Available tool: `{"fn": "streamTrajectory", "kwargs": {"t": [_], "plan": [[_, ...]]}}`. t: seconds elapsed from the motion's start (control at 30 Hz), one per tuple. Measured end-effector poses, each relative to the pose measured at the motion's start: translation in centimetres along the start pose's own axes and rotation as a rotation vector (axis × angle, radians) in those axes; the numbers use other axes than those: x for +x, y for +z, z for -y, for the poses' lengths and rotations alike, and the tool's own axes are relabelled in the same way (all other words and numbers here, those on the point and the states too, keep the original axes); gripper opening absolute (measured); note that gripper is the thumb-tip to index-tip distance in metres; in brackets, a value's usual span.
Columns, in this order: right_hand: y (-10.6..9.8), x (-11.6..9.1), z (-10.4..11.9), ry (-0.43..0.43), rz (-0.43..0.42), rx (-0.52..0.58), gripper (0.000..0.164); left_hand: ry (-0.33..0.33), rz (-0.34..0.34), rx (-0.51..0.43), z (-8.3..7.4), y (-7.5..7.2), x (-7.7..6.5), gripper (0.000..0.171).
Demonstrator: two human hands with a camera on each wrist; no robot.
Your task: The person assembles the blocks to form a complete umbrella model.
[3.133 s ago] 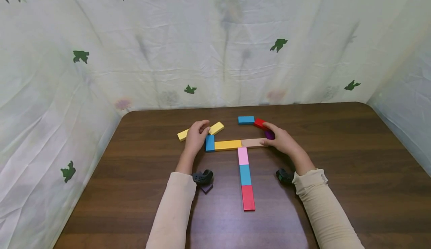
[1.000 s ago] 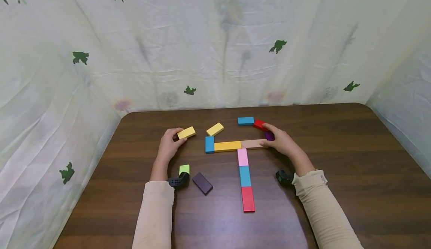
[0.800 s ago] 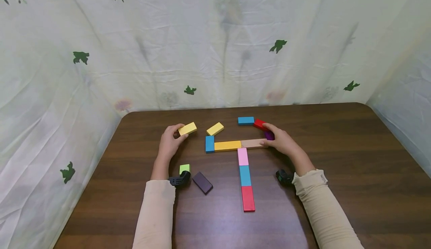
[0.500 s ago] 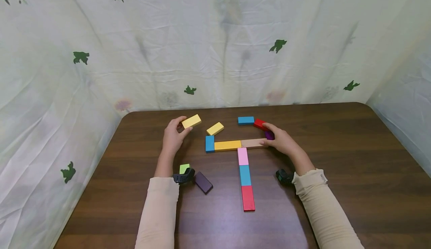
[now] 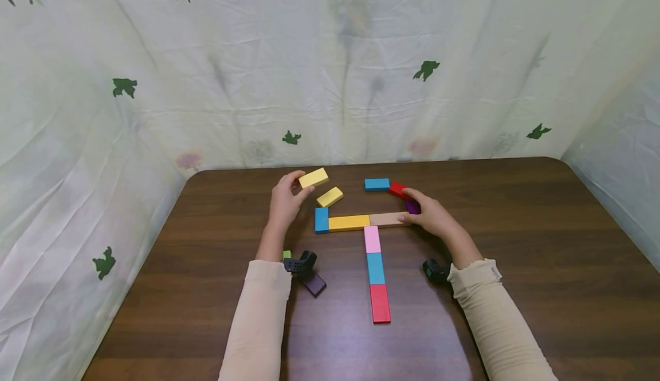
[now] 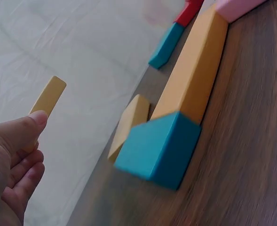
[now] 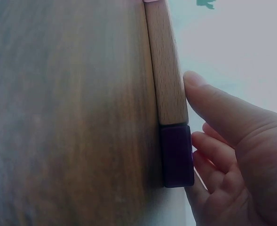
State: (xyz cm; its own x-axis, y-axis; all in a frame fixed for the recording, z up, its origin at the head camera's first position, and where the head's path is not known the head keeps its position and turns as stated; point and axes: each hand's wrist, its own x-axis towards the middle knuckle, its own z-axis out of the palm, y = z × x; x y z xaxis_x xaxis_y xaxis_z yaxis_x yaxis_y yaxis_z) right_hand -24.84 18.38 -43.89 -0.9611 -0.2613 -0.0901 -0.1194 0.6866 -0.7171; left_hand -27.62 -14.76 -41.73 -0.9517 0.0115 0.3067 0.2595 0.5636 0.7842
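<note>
My left hand (image 5: 286, 202) pinches a pale yellow block (image 5: 313, 178) between thumb and fingers, lifted above the table in the left wrist view (image 6: 49, 96). A second pale yellow block (image 5: 330, 197) lies just in front of it, beside a blue block (image 5: 322, 220). My right hand (image 5: 432, 213) rests relaxed at the right end of the row, over the plain wooden block (image 5: 387, 219) and purple block (image 5: 413, 207). Its thumb is right at the wooden block (image 7: 166, 66), its fingers beyond the purple block (image 7: 177, 155); a fingertip reaches the red block (image 5: 398, 190).
An orange-yellow block (image 5: 349, 223) joins the blue and wooden ones. Below run a pink block (image 5: 372, 239), a light blue block (image 5: 376, 268) and a red block (image 5: 380, 303). A blue block (image 5: 377, 184) lies at the back. Green (image 5: 287, 254) and dark purple (image 5: 314, 283) blocks sit near my left wrist.
My left hand has picked up the leftmost pale yellow block and carried it right and toward the back, above the other yellow one. My right hand has stayed in place.
</note>
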Motion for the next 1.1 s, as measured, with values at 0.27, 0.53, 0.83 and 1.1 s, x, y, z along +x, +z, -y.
{"fn": "streamTrajectory", "kwargs": {"t": [0.27, 0.53, 0.83, 1.1], "plan": [[-0.1, -0.1, 0.1, -0.006, -0.002, 0.001, 0.072, -0.004, 0.030, -0.004, -0.9, 2.4, 0.6, 0.038], [0.0, -0.1, 0.1, -0.003, -0.001, 0.001, 0.072, 0.030, 0.023, 0.024, -1.5, 4.4, 1.3, 0.035], [0.0, -0.1, 0.1, -0.002, 0.002, -0.008, 0.072, 0.007, 0.036, 0.036, -1.9, 6.1, 1.6, 0.038], [0.0, 0.0, 0.0, 0.001, 0.002, -0.010, 0.073, -0.035, 0.059, 0.034, -1.8, 7.2, 1.8, 0.041]]}}
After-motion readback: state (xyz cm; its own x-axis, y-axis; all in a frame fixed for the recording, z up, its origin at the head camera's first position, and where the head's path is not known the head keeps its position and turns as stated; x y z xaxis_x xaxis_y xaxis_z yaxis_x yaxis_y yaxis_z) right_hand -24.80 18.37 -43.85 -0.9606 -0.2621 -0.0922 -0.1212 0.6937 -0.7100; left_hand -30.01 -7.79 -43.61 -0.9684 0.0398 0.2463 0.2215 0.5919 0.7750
